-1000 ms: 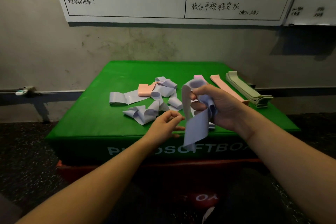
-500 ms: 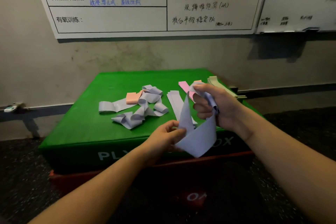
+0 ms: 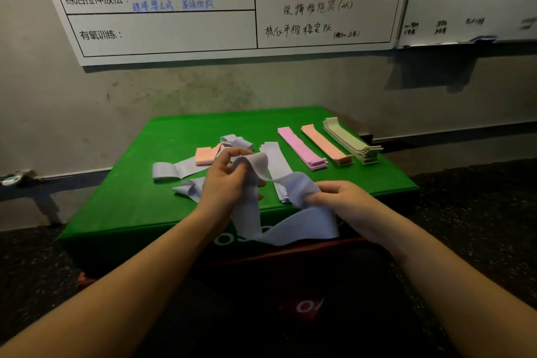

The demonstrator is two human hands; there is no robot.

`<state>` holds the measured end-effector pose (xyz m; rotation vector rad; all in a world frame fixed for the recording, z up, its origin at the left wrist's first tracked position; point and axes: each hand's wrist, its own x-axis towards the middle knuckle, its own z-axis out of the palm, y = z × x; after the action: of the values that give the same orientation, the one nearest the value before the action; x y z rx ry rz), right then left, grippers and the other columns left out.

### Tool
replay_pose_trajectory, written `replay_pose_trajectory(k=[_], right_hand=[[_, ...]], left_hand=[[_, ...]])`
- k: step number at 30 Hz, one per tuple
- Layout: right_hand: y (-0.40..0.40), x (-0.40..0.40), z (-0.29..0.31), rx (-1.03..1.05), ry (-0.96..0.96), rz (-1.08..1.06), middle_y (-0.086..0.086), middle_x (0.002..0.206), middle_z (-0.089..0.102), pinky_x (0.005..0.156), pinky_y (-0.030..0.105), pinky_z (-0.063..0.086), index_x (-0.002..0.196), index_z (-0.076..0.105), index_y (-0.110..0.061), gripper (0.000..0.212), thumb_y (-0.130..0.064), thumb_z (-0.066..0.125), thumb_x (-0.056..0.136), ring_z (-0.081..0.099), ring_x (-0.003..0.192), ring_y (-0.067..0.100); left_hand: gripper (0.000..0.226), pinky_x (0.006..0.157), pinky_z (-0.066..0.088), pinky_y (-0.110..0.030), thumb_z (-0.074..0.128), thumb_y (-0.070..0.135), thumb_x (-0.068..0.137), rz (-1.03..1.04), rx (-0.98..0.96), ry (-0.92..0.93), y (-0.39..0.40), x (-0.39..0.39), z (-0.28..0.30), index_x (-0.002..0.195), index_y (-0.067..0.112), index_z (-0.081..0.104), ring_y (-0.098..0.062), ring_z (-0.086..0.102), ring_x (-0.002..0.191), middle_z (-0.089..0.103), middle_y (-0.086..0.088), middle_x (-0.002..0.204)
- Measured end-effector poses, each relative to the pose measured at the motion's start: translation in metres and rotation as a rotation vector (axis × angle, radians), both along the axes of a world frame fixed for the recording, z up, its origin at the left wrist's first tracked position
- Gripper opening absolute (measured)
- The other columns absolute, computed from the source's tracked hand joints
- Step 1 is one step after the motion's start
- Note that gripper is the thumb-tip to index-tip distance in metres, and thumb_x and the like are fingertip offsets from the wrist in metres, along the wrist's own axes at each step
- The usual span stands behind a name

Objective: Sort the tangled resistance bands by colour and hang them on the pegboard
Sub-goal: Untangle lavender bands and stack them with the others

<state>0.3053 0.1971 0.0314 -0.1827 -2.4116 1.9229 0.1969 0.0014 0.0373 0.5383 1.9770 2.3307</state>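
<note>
Both hands gripped one lilac band over the green box: left hand at 11 o'clock of it, right hand at 3. Pink, peach and green stacks lay side by side at 1 o'clock; a tangle lay at 10.

The wide elastic band is pale lavender, like the loose lavender bands. The flat stacks are pink, peach and sage green. The padded box top is bright green; the wall whiteboard is white with black lines.
</note>
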Motion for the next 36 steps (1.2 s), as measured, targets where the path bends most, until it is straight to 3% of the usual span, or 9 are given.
replay_pose_trajectory(k=[6, 10, 15, 18, 23, 27, 30, 32, 36], right_hand=[[-0.019, -0.004, 0.004, 0.122, 0.006, -0.026, 0.002, 0.104, 0.075, 0.094, 0.048, 0.053, 0.126, 0.055, -0.039, 0.046, -0.014, 0.066, 0.090, 0.069, 0.102, 0.024], [-0.041, -0.007, 0.015, 0.019, 0.089, 0.043, -0.002, 0.122, 0.064, 0.086, 0.028, 0.047, 0.140, 0.041, -0.038, 0.069, -0.037, 0.078, 0.081, 0.062, 0.111, 0.012], [-0.059, -0.019, 0.031, -0.122, 0.173, -0.058, 0.004, 0.114, 0.070, 0.096, 0.046, 0.048, 0.123, 0.056, -0.027, 0.039, -0.044, 0.068, 0.090, 0.067, 0.104, 0.015], [-0.062, -0.024, 0.038, -0.063, 0.203, -0.108, 0.014, 0.106, 0.068, 0.082, 0.036, 0.048, 0.110, 0.060, -0.019, 0.028, -0.035, 0.070, 0.090, 0.063, 0.095, 0.017], [-0.062, -0.025, 0.039, -0.063, 0.126, -0.020, 0.004, 0.108, 0.071, 0.091, 0.042, 0.053, 0.111, 0.061, -0.024, 0.029, -0.037, 0.072, 0.088, 0.068, 0.105, 0.019], [-0.066, -0.020, 0.041, -0.106, 0.234, -0.042, 0.002, 0.089, 0.067, 0.076, 0.030, 0.051, 0.094, 0.064, -0.018, 0.002, -0.017, 0.065, 0.094, 0.063, 0.091, 0.017], [-0.065, -0.016, 0.044, -0.185, 0.294, -0.065, 0.008, 0.093, 0.061, 0.080, 0.035, 0.044, 0.093, 0.059, -0.016, 0.008, -0.010, 0.058, 0.097, 0.055, 0.091, 0.021], [-0.062, -0.013, 0.046, -0.251, 0.288, -0.047, 0.009, 0.094, 0.060, 0.080, 0.042, 0.042, 0.092, 0.057, -0.018, 0.011, -0.008, 0.055, 0.098, 0.054, 0.090, 0.023], [-0.054, -0.005, 0.046, -0.262, 0.273, -0.032, 0.006, 0.089, 0.061, 0.070, 0.030, 0.043, 0.091, 0.055, -0.018, 0.013, -0.006, 0.055, 0.097, 0.055, 0.080, 0.019]], left_hand=[[0.013, 0.057, 0.052, -0.033, 0.055, 0.010, 0.098, -0.060, -0.064, 0.004, 0.001, 0.002, 0.023, 0.096, 0.022, 0.059, -0.022, 0.062, 0.073, 0.063, -0.014, 0.095], [0.020, 0.058, 0.047, -0.029, 0.055, 0.011, 0.098, -0.119, -0.143, 0.100, 0.000, 0.009, 0.028, 0.093, 0.028, 0.062, -0.016, 0.060, 0.071, 0.068, -0.004, 0.088], [0.027, 0.070, 0.046, -0.033, 0.056, 0.010, 0.094, -0.203, -0.227, 0.184, -0.005, 0.015, 0.031, 0.087, 0.034, 0.066, -0.020, 0.058, 0.080, 0.068, -0.001, 0.095], [0.018, 0.077, 0.046, -0.043, 0.058, 0.020, 0.092, -0.216, -0.251, 0.238, -0.010, 0.019, 0.036, 0.091, 0.036, 0.065, -0.026, 0.058, 0.085, 0.066, -0.010, 0.101], [0.035, 0.067, 0.045, -0.035, 0.053, 0.009, 0.100, -0.200, -0.281, 0.339, -0.016, 0.021, 0.042, 0.094, 0.043, 0.057, -0.019, 0.057, 0.078, 0.063, -0.012, 0.106], [0.022, 0.061, 0.038, -0.041, 0.060, 0.017, 0.095, -0.179, -0.335, 0.347, -0.018, 0.018, 0.038, 0.101, 0.037, 0.054, -0.023, 0.049, 0.069, 0.059, -0.035, 0.097], [0.026, 0.068, 0.049, -0.043, 0.058, 0.007, 0.091, -0.120, -0.305, 0.339, -0.021, 0.017, 0.034, 0.099, 0.032, 0.059, -0.025, 0.061, 0.080, 0.066, -0.014, 0.107], [0.018, 0.074, 0.052, -0.037, 0.058, 0.009, 0.095, -0.100, -0.306, 0.352, -0.024, 0.020, 0.031, 0.098, 0.025, 0.065, -0.015, 0.064, 0.084, 0.070, -0.008, 0.102], [0.016, 0.061, 0.047, -0.015, 0.060, 0.015, 0.098, -0.045, -0.296, 0.283, -0.028, 0.025, 0.029, 0.090, 0.022, 0.072, 0.002, 0.060, 0.071, 0.071, 0.007, 0.081]])
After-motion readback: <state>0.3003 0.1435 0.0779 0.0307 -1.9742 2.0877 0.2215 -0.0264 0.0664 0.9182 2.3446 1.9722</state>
